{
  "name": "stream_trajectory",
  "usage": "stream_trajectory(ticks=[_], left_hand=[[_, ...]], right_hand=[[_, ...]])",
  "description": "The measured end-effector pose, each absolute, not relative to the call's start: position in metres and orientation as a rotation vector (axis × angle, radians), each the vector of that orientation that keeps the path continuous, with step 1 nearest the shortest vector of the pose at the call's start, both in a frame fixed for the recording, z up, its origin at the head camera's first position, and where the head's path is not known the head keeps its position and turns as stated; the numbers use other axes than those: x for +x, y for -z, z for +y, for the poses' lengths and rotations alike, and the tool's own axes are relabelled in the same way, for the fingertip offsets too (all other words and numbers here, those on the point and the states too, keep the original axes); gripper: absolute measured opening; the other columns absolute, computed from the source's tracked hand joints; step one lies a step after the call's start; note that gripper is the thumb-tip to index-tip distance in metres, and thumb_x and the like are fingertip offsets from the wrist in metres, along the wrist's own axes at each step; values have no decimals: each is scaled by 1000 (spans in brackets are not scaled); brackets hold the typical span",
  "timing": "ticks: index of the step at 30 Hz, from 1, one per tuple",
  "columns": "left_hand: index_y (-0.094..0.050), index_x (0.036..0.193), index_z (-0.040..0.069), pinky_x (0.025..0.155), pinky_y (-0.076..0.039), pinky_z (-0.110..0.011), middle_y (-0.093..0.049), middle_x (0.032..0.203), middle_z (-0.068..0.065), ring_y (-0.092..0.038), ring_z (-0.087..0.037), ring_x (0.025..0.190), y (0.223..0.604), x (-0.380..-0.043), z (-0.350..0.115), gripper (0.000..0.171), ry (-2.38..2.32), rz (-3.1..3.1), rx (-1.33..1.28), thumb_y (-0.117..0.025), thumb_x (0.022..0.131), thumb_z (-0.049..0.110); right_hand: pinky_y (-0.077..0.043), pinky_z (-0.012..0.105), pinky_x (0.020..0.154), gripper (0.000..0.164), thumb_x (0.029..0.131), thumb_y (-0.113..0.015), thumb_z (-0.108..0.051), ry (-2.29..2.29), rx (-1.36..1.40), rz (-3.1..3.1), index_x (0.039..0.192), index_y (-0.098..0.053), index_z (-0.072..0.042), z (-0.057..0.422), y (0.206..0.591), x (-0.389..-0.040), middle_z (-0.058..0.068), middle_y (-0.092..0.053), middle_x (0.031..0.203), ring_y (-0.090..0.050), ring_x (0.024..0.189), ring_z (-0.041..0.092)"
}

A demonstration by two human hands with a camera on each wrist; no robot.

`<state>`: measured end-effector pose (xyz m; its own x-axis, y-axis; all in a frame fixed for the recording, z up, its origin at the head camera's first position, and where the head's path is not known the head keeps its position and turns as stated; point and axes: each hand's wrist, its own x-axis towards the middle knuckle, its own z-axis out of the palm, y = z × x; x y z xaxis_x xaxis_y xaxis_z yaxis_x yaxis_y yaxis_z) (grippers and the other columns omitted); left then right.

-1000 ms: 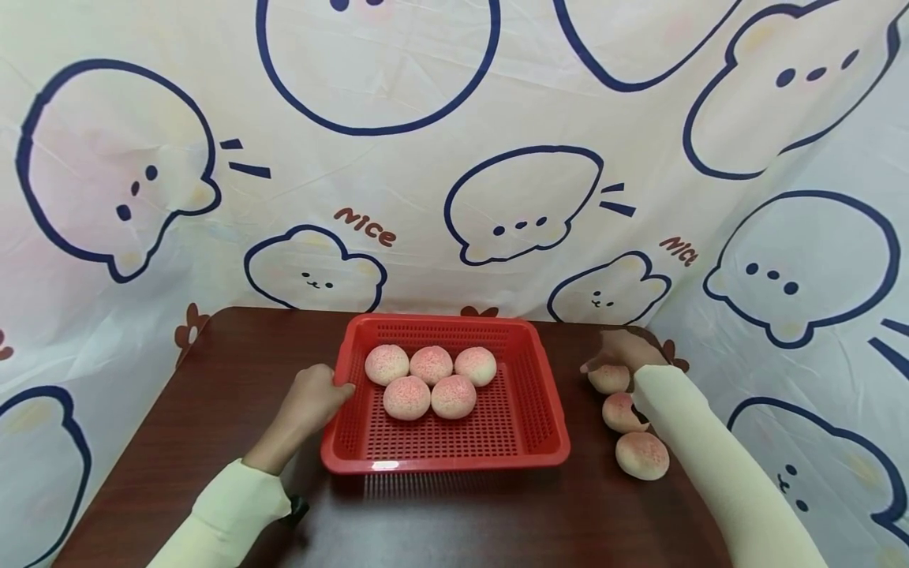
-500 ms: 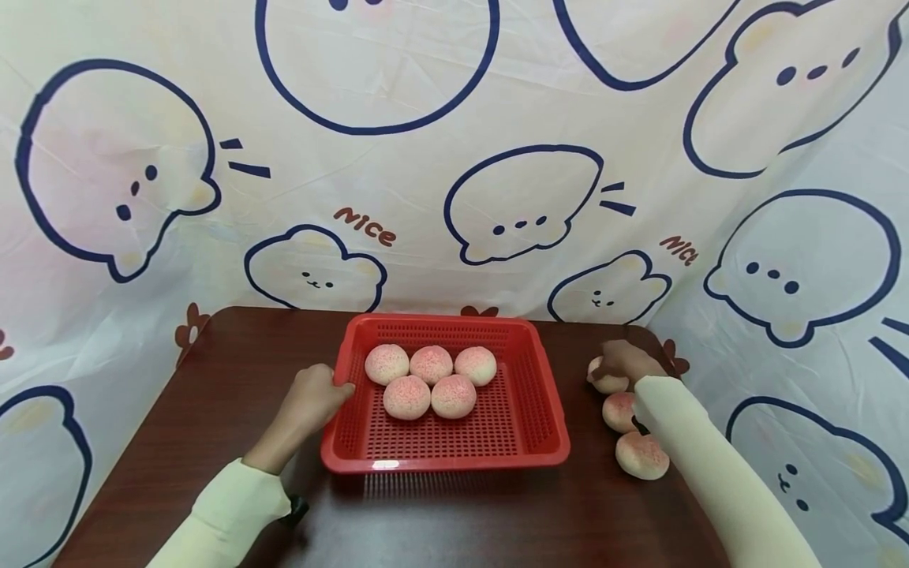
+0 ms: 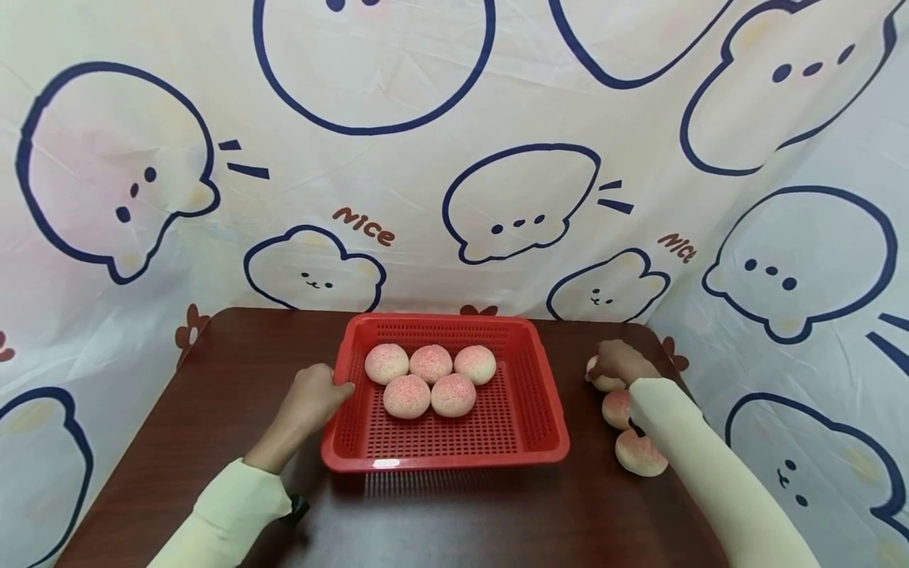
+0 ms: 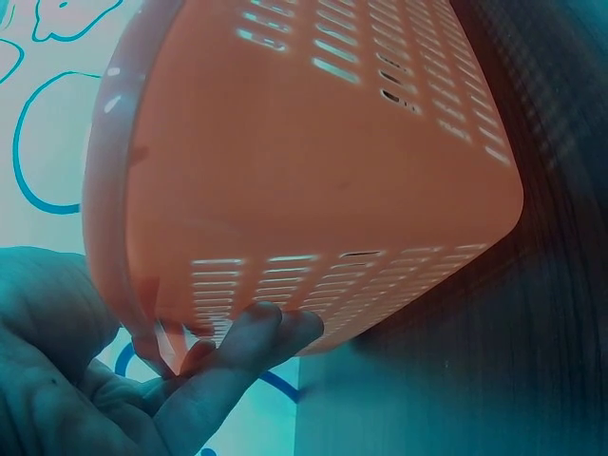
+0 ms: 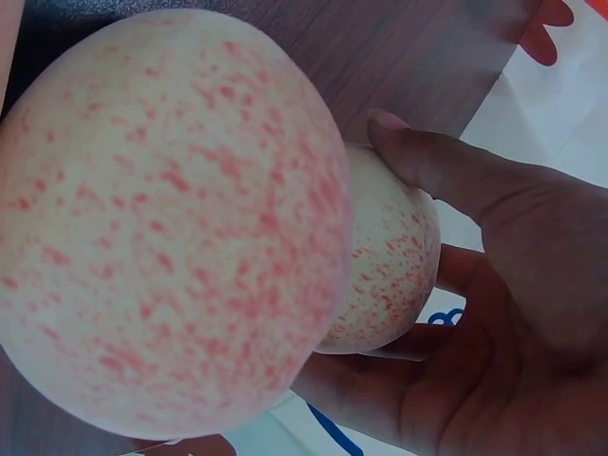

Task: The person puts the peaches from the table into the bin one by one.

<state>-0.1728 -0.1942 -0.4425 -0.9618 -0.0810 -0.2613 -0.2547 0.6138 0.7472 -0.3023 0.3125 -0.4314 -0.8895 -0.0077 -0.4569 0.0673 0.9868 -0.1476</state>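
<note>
My left hand [image 3: 312,398] grips the left rim of a red plastic basket [image 3: 454,461], thumb over the edge; in the left wrist view its fingers [image 4: 242,347] lie against the slotted outer wall. Several round cream peaches [image 3: 407,397] with pink speckles sit in two rows inside. At the table's far right, my right hand [image 3: 625,361] holds the farthest of three more peaches. The right wrist view shows thumb and fingers curled round that peach [image 5: 394,271], partly hidden behind a nearer peach [image 5: 171,228].
Two other peaches, a middle one [image 3: 615,409] and a near one [image 3: 641,454], stand in line under the right forearm on the dark wooden table [image 3: 454,521]. A white cartoon-printed cloth [image 3: 426,181] hangs behind and at both sides.
My right hand has come down and closed round the farthest peach, which has shifted very slightly. The left hand and the basket have stayed in place.
</note>
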Motion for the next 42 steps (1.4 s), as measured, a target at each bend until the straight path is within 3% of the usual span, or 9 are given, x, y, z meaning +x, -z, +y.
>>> stream_trajectory(ticks=[7, 17, 28, 35, 42], left_hand=[[-64, 105, -11, 56, -63, -34, -71, 78, -17, -72, -19, 59, 444, -174, -194, 22, -1272, 2638, -282, -57, 96, 8], [-65, 104, -12, 56, -62, -33, -71, 77, -16, -72, -18, 59, 442, -173, -193, 22, -1256, 2636, -286, -58, 97, 8], [-65, 106, -11, 57, -63, -33, -71, 78, -16, -72, -18, 60, 443, -172, -193, 22, -1278, 2630, -288, -58, 97, 8], [-64, 106, -12, 57, -62, -33, -72, 80, -18, -72, -18, 61, 442, -172, -194, 23, -1267, 2640, -281, -58, 97, 8], [-64, 106, -11, 57, -63, -33, -71, 79, -16, -71, -18, 59, 444, -172, -194, 23, -1266, 2640, -289, -58, 97, 8]], right_hand=[[-48, 33, 70, 22, 88, -74, -28, 211, 68, 2646, 88, -66, -8, 314, 431, -302, 11, -65, 86, -62, 78, 23], [-50, 34, 72, 26, 82, -80, -26, 211, 5, 2677, 91, -66, -6, 316, 433, -305, 14, -68, 90, -63, 81, 26], [-52, 51, 80, 53, 81, -77, -39, 124, -7, 2800, 117, -64, -3, 320, 430, -314, 20, -68, 114, -61, 93, 32], [-50, 42, 70, 43, 83, -77, -37, 256, -15, 2911, 106, -61, -5, 303, 411, -309, 13, -65, 94, -60, 84, 30], [-47, 35, 62, 43, 81, -79, -34, 189, -72, 2903, 105, -63, -2, 282, 394, -308, 13, -65, 90, -59, 79, 27]])
